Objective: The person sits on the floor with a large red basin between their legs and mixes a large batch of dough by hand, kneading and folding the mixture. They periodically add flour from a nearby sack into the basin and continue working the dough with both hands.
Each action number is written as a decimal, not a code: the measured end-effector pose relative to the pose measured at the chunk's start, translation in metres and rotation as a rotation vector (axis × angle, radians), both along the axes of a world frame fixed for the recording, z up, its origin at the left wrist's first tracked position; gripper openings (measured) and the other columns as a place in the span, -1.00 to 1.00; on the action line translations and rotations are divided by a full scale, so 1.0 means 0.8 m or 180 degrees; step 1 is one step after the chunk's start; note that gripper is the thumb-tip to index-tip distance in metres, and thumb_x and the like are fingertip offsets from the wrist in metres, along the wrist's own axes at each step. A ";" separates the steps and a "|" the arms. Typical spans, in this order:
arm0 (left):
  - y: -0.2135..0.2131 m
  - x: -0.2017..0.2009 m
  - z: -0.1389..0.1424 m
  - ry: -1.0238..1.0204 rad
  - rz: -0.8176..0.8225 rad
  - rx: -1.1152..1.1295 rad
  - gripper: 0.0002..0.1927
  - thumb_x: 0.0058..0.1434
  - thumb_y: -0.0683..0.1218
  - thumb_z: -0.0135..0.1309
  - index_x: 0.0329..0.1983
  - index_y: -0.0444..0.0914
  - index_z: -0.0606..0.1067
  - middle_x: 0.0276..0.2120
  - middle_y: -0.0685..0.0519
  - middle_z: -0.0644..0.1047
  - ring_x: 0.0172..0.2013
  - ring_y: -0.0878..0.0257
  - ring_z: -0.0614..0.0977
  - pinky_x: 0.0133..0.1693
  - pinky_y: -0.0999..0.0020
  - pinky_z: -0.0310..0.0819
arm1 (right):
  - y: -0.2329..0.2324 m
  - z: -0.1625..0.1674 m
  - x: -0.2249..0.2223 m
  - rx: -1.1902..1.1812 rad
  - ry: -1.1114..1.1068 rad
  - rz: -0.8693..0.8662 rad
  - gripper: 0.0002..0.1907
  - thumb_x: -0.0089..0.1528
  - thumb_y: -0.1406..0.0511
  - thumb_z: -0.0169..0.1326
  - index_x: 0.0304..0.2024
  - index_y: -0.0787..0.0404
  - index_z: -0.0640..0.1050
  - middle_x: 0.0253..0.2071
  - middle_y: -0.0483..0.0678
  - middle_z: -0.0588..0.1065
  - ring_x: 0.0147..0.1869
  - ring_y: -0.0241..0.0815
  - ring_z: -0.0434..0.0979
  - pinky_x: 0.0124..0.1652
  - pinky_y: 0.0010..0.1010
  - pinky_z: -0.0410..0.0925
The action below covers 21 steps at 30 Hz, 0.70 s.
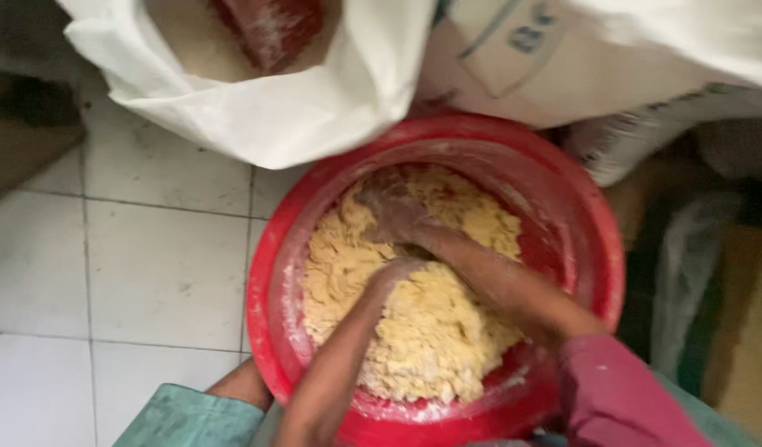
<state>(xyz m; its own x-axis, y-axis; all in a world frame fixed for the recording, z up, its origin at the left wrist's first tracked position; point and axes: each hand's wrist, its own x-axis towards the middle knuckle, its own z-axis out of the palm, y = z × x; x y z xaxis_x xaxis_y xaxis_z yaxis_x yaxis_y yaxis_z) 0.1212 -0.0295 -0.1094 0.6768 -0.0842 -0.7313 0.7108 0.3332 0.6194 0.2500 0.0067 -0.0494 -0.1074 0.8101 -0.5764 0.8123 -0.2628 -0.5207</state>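
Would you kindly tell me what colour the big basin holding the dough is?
The basin is bright red, dusted with flour inside; the head view shows it best.

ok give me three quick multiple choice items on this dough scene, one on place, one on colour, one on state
1. Where does the open white sack lie?
A. inside the basin
B. behind the basin, on the tiled floor
C. on a shelf

2. What colour is the basin?
A. red
B. blue
C. steel grey

3. How is the yellow dough?
A. a smooth ball
B. thin liquid
C. crumbly and lumpy

Key: 1 B, the sack sits past the rim on tiles. 2 A, the wall is red. 3 C, loose clumps surround the left hand and right hand.
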 end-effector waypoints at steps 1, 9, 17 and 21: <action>0.002 0.000 0.005 -0.0051 0.0038 0.0014 -0.33 0.32 0.08 -0.04 0.47 -0.19 0.20 0.46 -0.11 0.17 0.25 0.01 0.52 0.22 0.10 0.45 | -0.019 0.010 0.020 -0.0039 -0.0021 -0.0439 0.05 0.13 -0.24 0.06 0.51 0.07 0.09 0.55 0.15 0.04 0.53 0.17 0.00 0.37 -0.01 -0.05; 0.060 -0.027 0.113 -0.0408 -0.1362 0.2642 -0.41 0.42 0.20 -0.10 0.44 -0.10 0.33 0.40 -0.12 0.31 0.28 0.00 0.49 0.33 0.08 0.40 | -0.212 0.092 0.078 -0.0272 -0.0902 -0.1791 0.00 0.27 -0.21 -0.03 0.48 0.34 0.10 0.54 0.30 0.04 0.62 0.19 -0.01 0.48 -0.14 -0.01; -0.006 -0.111 0.247 -0.0415 -0.2476 0.2998 0.31 -0.12 0.38 0.34 0.58 0.00 -0.11 0.52 -0.27 -0.22 0.46 -0.29 -0.12 0.33 -0.20 -0.04 | -0.271 0.186 -0.061 -0.1171 -0.0813 -0.1517 0.21 0.13 -0.42 -0.16 0.55 0.05 -0.22 0.55 0.28 -0.31 0.62 0.36 -0.35 0.45 0.11 -0.27; -0.027 -0.142 0.268 -0.1707 -0.2650 0.4415 0.47 -0.32 0.25 0.51 0.59 0.11 -0.14 0.54 -0.21 -0.29 0.47 -0.37 -0.16 0.33 -0.42 -0.21 | -0.283 0.227 -0.139 -0.1975 -0.1022 -0.0406 0.41 0.11 -0.39 0.07 0.57 0.13 -0.41 0.54 0.48 -0.50 0.58 0.48 -0.35 0.46 0.08 -0.28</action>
